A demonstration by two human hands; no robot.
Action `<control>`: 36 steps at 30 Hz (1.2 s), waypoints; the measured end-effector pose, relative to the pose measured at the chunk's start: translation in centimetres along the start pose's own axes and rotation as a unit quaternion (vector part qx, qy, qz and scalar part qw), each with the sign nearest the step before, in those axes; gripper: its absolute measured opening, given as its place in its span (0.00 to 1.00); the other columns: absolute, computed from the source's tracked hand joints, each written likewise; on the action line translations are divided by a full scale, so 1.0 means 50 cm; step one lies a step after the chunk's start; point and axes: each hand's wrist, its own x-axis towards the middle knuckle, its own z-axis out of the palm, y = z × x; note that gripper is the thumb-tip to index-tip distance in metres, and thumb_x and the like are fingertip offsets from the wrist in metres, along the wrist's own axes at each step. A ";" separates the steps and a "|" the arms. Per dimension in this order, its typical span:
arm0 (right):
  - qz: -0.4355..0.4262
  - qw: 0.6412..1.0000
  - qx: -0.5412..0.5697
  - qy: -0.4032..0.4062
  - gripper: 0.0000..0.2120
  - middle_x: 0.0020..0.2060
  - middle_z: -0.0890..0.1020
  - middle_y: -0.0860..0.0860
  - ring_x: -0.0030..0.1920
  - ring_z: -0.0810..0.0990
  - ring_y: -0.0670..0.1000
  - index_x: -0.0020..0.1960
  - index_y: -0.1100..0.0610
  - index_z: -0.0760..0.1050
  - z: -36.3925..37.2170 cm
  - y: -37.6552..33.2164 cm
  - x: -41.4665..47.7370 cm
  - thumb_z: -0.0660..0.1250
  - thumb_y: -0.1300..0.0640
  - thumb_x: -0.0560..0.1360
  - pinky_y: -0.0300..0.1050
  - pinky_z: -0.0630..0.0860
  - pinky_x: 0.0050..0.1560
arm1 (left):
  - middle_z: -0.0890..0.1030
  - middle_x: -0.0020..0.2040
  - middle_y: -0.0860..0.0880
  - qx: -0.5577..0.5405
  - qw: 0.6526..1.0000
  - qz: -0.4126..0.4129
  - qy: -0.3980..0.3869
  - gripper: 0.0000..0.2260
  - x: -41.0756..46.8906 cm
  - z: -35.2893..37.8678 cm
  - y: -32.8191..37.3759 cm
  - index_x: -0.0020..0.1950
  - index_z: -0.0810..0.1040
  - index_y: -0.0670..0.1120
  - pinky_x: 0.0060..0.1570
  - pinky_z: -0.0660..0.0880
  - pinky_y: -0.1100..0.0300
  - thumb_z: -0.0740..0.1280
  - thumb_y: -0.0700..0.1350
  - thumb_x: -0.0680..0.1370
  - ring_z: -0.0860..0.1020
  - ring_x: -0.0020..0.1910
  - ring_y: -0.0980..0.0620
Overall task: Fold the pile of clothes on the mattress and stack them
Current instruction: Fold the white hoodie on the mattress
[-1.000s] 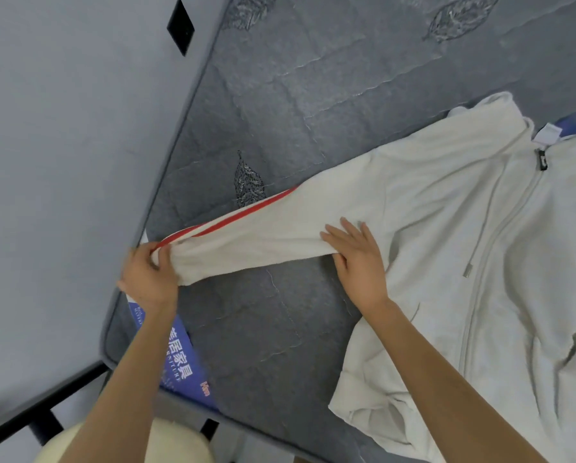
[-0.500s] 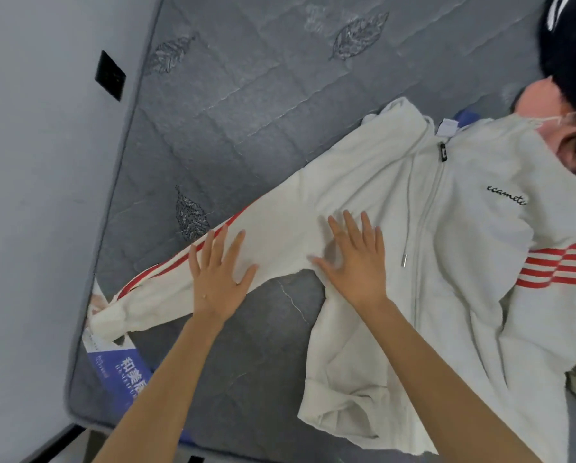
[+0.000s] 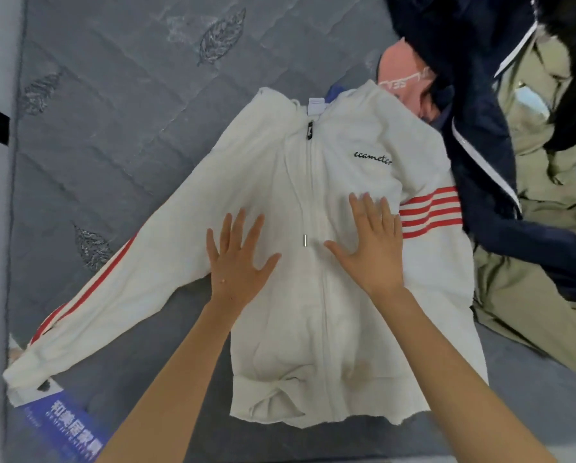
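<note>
Pressing flat on the white zip hoodie [image 3: 266,168], which lies face up on the grey mattress [image 3: 129,111], zip [image 3: 313,185] running near to far. Left hand [image 3: 236,265] and right hand [image 3: 375,248] rest either side of the zip; each grip wide, fingers straight and spread, holding nothing. Outstretched sleeve [image 3: 112,302] runs to the near left, cuff by a blue label [image 3: 66,426]; left hand is nearer, likely the one to fold it in. Striped sleeve [image 3: 430,212] disappears under a navy jacket [image 3: 473,128], which probably needs shifting first. Khaki garment [image 3: 530,295] and pink garment [image 3: 400,65] lie beyond, unfolded.
</note>
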 end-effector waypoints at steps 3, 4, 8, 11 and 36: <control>0.036 0.999 0.001 0.021 0.42 0.78 0.56 0.54 0.78 0.51 0.58 0.79 0.52 0.53 -0.041 0.090 -0.018 0.67 0.37 0.73 0.56 0.49 0.76 | 0.52 0.79 0.48 -0.011 0.999 0.032 -0.016 0.33 0.007 0.019 0.092 0.78 0.52 0.56 0.75 0.42 0.42 0.49 0.68 0.75 0.48 0.78 0.46; 0.051 0.998 0.007 0.027 0.42 0.78 0.56 0.56 0.78 0.51 0.58 0.79 0.53 0.54 -0.054 0.120 -0.023 0.67 0.37 0.73 0.54 0.49 0.76 | 0.51 0.79 0.48 -0.012 0.999 0.045 -0.022 0.33 0.011 0.026 0.122 0.78 0.51 0.56 0.75 0.41 0.42 0.49 0.68 0.75 0.47 0.78 0.47; 0.108 0.992 0.054 0.042 0.40 0.77 0.57 0.59 0.77 0.53 0.59 0.78 0.59 0.53 -0.090 0.229 -0.039 0.68 0.43 0.75 0.49 0.49 0.75 | 0.53 0.79 0.47 -0.027 0.996 0.082 -0.018 0.32 0.029 0.050 0.231 0.78 0.53 0.56 0.74 0.42 0.44 0.56 0.65 0.77 0.49 0.78 0.46; 0.165 0.982 0.090 0.029 0.39 0.75 0.62 0.59 0.74 0.61 0.58 0.78 0.61 0.50 -0.099 0.280 -0.034 0.66 0.48 0.78 0.49 0.60 0.72 | 0.55 0.79 0.47 -0.045 0.993 0.107 -0.008 0.31 0.048 0.058 0.301 0.78 0.56 0.54 0.74 0.45 0.44 0.61 0.60 0.78 0.51 0.78 0.46; 0.187 0.922 0.338 -0.022 0.09 0.41 0.79 0.48 0.43 0.77 0.49 0.56 0.57 0.75 -0.241 0.427 -0.013 0.65 0.54 0.79 0.41 0.69 0.43 | 0.81 0.44 0.45 -0.163 0.906 0.379 -0.096 0.05 0.231 -0.069 0.706 0.49 0.79 0.41 0.62 0.61 0.58 0.66 0.40 0.77 0.75 0.47 0.52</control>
